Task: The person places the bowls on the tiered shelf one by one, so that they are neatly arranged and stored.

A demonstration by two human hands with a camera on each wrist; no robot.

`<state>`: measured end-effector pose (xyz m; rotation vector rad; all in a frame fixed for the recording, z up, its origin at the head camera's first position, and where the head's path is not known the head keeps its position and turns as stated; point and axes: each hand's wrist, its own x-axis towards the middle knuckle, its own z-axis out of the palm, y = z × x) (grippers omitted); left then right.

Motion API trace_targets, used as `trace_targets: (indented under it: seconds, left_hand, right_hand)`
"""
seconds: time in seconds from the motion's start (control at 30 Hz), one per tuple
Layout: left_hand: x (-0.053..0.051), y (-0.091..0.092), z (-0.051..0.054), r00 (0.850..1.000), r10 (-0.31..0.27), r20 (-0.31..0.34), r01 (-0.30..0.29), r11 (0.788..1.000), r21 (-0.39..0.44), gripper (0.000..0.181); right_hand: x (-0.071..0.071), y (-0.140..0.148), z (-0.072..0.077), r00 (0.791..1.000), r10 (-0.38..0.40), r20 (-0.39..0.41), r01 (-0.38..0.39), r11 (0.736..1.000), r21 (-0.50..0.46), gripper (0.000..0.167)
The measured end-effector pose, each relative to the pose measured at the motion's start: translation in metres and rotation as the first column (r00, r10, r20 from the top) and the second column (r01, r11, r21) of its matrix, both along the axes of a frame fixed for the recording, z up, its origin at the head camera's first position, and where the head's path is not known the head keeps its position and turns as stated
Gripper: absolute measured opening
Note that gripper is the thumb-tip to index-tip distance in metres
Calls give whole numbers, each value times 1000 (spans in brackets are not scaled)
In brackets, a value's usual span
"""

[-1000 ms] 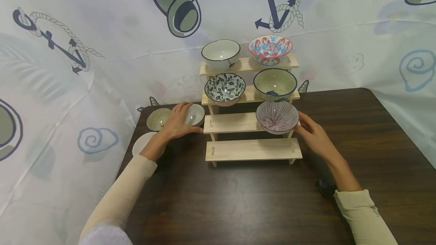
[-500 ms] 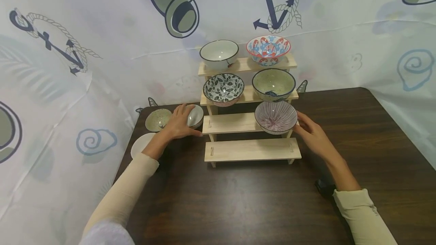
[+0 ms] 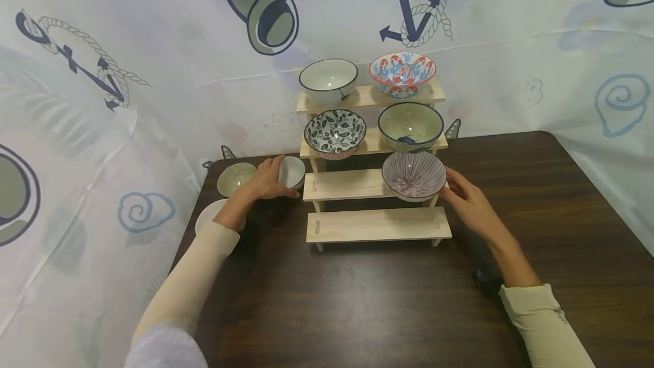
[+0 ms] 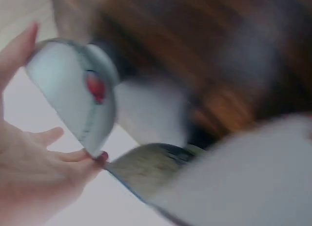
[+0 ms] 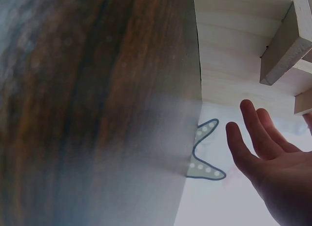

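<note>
My left hand (image 3: 265, 180) spans a small white bowl (image 3: 293, 172) left of the wooden stand, its thumb and fingers at opposite sides of the rim. In the left wrist view this white bowl (image 4: 73, 94) shows a red mark on its outside. At the stand's right end, my right hand (image 3: 467, 200) is beside a purple-striped bowl (image 3: 414, 176) on the third step from the top. The right wrist view shows its fingers (image 5: 253, 128) extended and apart near the stand's underside; the thumb is mostly out of that view.
The stepped wooden stand (image 3: 378, 226) bears a white bowl (image 3: 329, 79), a red-and-blue bowl (image 3: 403, 72), a black-patterned bowl (image 3: 335, 132) and a green bowl (image 3: 410, 125). On the dark table (image 3: 352, 305), a speckled bowl (image 3: 235, 179) and another white bowl (image 3: 208, 214) stand left.
My left hand has shifted slightly at the small white bowl, its thumb drawing in toward the bowl's front. The right hand and the bowls on the stand stay put.
</note>
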<state>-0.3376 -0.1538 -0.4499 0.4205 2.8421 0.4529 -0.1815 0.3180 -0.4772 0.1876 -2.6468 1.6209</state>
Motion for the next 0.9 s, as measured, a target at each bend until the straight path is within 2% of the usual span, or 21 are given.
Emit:
trace_targets:
  seconds: [0.2, 0.33, 0.43, 0.53, 0.67, 0.9]
  left_hand:
    - [-5, 10, 8, 990, 70, 119, -58, 993, -101, 127]
    - [0, 17, 17, 985, 102, 139, -85, 989, -125, 128]
    - [4, 18, 18, 990, 92, 105, -82, 991, -102, 128]
    - [8, 17, 16, 994, 85, 64, -83, 996, -38, 126]
    - [12, 14, 8, 996, 84, 16, -85, 995, 46, 121]
    - [15, 11, -5, 994, 91, -67, -83, 990, 118, 114]
  right_hand:
    - [0, -1, -1, 1000, 0, -3, 0, 1000, 6, 64]
    - [-1, 0, -3, 1000, 0, -14, 1, 1000, 20, 64]
    - [-1, 0, -3, 1000, 7, -13, -6, 1000, 17, 65]
    - [-1, 1, -3, 1000, 10, -8, -10, 1000, 13, 65]
    - [-2, 1, -3, 1000, 5, -6, -5, 1000, 15, 65]
    - [-2, 0, -4, 1000, 6, -13, -6, 1000, 20, 65]
